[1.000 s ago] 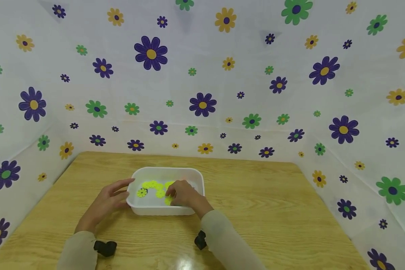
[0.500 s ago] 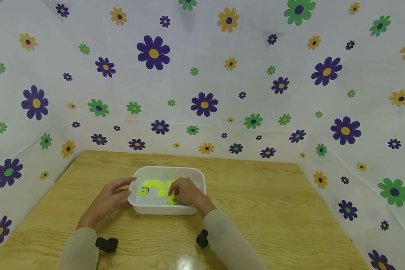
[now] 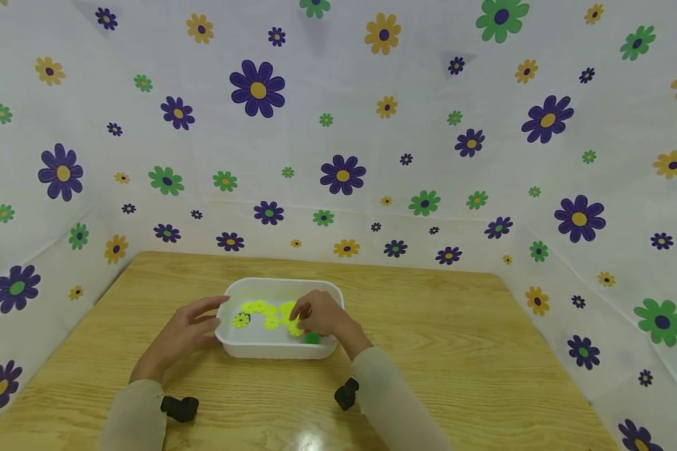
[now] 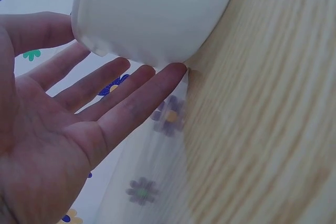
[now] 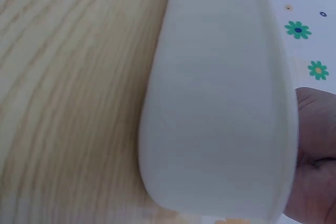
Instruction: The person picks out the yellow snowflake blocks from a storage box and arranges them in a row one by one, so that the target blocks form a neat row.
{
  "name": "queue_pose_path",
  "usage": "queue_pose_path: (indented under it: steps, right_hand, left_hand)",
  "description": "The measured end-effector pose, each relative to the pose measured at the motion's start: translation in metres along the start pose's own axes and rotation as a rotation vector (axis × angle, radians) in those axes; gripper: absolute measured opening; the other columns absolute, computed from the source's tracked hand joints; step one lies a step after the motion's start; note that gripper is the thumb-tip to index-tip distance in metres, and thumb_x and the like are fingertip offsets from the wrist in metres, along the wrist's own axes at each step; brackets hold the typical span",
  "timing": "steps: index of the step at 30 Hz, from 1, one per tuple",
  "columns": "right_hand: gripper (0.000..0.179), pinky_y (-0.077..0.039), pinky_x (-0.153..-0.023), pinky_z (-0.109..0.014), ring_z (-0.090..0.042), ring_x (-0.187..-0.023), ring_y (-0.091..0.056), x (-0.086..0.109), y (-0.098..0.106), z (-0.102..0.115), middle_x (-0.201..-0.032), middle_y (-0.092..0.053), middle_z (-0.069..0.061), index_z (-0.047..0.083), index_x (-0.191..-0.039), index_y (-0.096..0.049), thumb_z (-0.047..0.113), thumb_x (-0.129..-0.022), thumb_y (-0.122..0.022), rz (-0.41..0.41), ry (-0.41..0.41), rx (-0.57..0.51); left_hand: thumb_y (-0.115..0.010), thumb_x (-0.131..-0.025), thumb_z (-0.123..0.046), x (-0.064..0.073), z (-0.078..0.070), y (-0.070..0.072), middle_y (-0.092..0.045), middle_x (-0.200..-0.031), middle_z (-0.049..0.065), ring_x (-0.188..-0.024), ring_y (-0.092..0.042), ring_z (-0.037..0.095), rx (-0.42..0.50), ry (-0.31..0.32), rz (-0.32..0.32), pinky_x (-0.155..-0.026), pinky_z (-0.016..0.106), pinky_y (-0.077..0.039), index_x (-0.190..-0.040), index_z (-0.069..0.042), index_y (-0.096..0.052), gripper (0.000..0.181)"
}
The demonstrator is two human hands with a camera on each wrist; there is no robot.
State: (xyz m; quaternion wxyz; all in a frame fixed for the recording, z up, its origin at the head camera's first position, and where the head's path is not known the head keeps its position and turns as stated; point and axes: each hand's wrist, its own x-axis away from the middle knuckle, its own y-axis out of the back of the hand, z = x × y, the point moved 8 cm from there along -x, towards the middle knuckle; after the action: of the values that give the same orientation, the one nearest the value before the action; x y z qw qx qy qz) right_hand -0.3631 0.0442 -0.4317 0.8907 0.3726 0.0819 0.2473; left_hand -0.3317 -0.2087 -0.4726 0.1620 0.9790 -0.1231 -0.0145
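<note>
A white plastic box [image 3: 276,352] holds several flat yellow notched discs, one of them a separate disc [image 3: 241,320] at its left end. My left hand [image 3: 183,329] is at the box's left end. In the left wrist view its straight fingers [image 4: 131,98] touch the outer wall. My right hand [image 3: 323,313] reaches into the right part of the box, thumb and fingers curled down and pinching a yellow notched disc [image 3: 296,329]. A green piece [image 3: 312,338] lies below that hand. In the right wrist view the box wall hides the right fingertips.
The box stands on a wood-grain table [image 3: 429,351]. A white flower-printed cloth [image 3: 361,138] hangs behind and along both sides. Black wrist devices [image 3: 180,409] sit at both sleeves.
My right hand has moved a little right and up within the box, and the yellow disc at its fingertips has shifted with it. The green piece has come into sight. My left hand stays put.
</note>
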Motion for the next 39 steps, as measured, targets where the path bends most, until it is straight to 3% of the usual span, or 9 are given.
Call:
queue_pose_path:
  steps: [3, 9, 16, 27, 32, 39]
  right_hand:
    - [0.011, -0.052, -0.057, -0.019, -0.026, -0.069, -0.07, 0.001, 0.008, -0.002, -0.082, -0.072, -0.01, -0.001, -0.098, -0.079, -0.003, -0.089, -0.073, -0.002, 0.003, 0.0]
    - [0.011, -0.056, -0.068, -0.022, -0.014, -0.076, -0.061, 0.005, 0.029, -0.007, -0.09, -0.075, -0.008, 0.003, -0.099, -0.08, 0.0, -0.091, -0.073, -0.033, -0.022, 0.018]
    - [0.012, -0.066, -0.074, -0.037, -0.023, -0.074, -0.072, 0.014, 0.056, -0.016, -0.091, -0.071, -0.012, 0.002, -0.1, -0.078, -0.003, -0.092, -0.071, -0.069, -0.082, -0.041]
    - [0.012, -0.066, -0.074, -0.034, -0.023, -0.076, -0.073, 0.029, 0.088, -0.031, -0.099, -0.073, -0.015, -0.001, -0.102, -0.077, -0.004, -0.093, -0.069, -0.122, -0.13, -0.043]
    - [0.013, -0.066, -0.08, -0.041, -0.024, -0.079, -0.073, 0.035, 0.096, -0.042, -0.102, -0.074, -0.017, -0.002, -0.103, -0.076, -0.005, -0.093, -0.068, -0.13, -0.155, -0.053]
    - [0.012, -0.066, -0.075, -0.035, -0.018, -0.076, -0.071, 0.045, 0.104, -0.061, -0.1, -0.074, -0.016, -0.002, -0.103, -0.076, -0.003, -0.093, -0.069, -0.144, -0.183, -0.015]
  left_hand:
    - [-0.057, -0.106, -0.019, 0.0, 0.0, 0.0, -0.029, -0.168, 0.023, -0.146, -0.04, 0.055, 0.003, 0.0, 0.003, -0.096, 0.043, -0.062, -0.157, -0.009, -0.041, 0.055]
    - [-0.057, -0.106, -0.021, 0.0, -0.001, -0.001, -0.029, -0.168, 0.024, -0.145, -0.04, 0.055, -0.007, -0.001, 0.005, -0.097, 0.046, -0.062, -0.157, -0.009, -0.04, 0.056]
    - [-0.057, -0.106, -0.022, 0.0, -0.001, 0.0, -0.028, -0.168, 0.023, -0.145, -0.041, 0.054, -0.003, 0.007, 0.009, -0.098, 0.047, -0.061, -0.158, -0.01, -0.04, 0.056]
    - [-0.057, -0.106, -0.023, 0.0, -0.002, -0.001, -0.028, -0.168, 0.023, -0.146, -0.041, 0.053, 0.003, 0.006, 0.011, -0.099, 0.047, -0.061, -0.158, -0.01, -0.039, 0.056]
    - [-0.057, -0.106, -0.022, 0.0, -0.002, -0.001, -0.028, -0.168, 0.024, -0.145, -0.042, 0.054, 0.004, -0.012, 0.014, -0.098, 0.049, -0.061, -0.158, -0.008, -0.039, 0.057]
    - [-0.057, -0.106, -0.022, 0.001, -0.002, -0.001, -0.028, -0.168, 0.023, -0.146, -0.041, 0.053, 0.003, 0.002, 0.007, -0.1, 0.05, -0.06, -0.158, -0.01, -0.039, 0.057]
